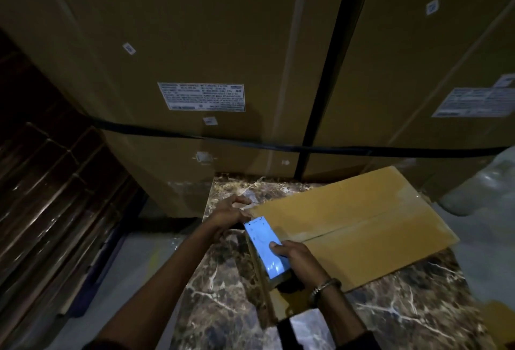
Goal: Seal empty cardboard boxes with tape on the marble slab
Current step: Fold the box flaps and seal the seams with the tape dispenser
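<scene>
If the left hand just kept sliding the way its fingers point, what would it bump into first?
The left hand points right and slightly away, at the near corner of the cardboard box on the marble slab. It would probably meet that corner at once; it may already touch, though the dim view leaves that unclear.

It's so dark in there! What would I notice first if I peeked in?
First the glowing blue phone screen in the middle, held by the right hand. Right behind it lies the flat tan cardboard box on the brown veined marble slab, with the left hand at its far corner. Behind that stand huge brown cartons with a white label.
</scene>
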Action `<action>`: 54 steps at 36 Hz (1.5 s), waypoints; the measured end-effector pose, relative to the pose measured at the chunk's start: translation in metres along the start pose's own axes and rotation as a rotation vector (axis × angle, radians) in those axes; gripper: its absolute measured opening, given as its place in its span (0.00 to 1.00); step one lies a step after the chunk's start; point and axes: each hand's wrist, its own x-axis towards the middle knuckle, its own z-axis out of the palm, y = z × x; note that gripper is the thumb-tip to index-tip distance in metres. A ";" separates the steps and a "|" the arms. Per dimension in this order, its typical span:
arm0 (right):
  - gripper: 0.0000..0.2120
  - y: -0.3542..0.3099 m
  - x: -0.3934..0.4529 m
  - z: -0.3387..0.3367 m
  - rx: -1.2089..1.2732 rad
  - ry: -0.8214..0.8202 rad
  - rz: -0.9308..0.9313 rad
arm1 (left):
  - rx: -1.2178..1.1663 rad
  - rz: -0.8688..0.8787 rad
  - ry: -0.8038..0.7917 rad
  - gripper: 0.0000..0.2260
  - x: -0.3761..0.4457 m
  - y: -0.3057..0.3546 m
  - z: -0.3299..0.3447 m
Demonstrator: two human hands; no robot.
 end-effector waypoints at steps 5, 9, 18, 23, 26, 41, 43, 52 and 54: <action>0.14 -0.009 0.012 0.025 -0.048 0.104 0.038 | 0.011 -0.009 -0.005 0.22 0.014 0.006 -0.021; 0.23 -0.004 0.019 0.044 -0.132 0.225 0.056 | -0.048 -0.022 0.002 0.28 0.034 -0.002 -0.035; 0.21 -0.016 0.019 0.069 -0.281 0.412 0.040 | 0.047 0.057 0.046 0.39 0.057 0.000 -0.033; 0.20 -0.026 0.023 0.074 -0.303 0.552 0.045 | -0.044 0.027 -0.019 0.31 0.074 -0.006 -0.031; 0.23 -0.024 0.019 0.078 -0.355 0.591 0.053 | 0.015 0.054 0.088 0.38 0.086 -0.013 -0.033; 0.21 -0.009 0.015 0.072 -0.358 0.558 0.120 | -0.101 0.064 -0.084 0.42 0.097 -0.019 -0.041; 0.22 -0.009 0.015 0.070 -0.360 0.555 0.127 | -0.100 0.040 -0.116 0.49 0.099 -0.018 -0.035; 0.21 -0.009 0.018 0.061 -0.386 0.548 0.132 | -0.042 -0.093 -0.070 0.50 0.108 -0.032 -0.031; 0.20 -0.010 0.020 0.062 -0.405 0.546 0.134 | -0.010 -0.124 -0.079 0.48 0.104 -0.033 -0.028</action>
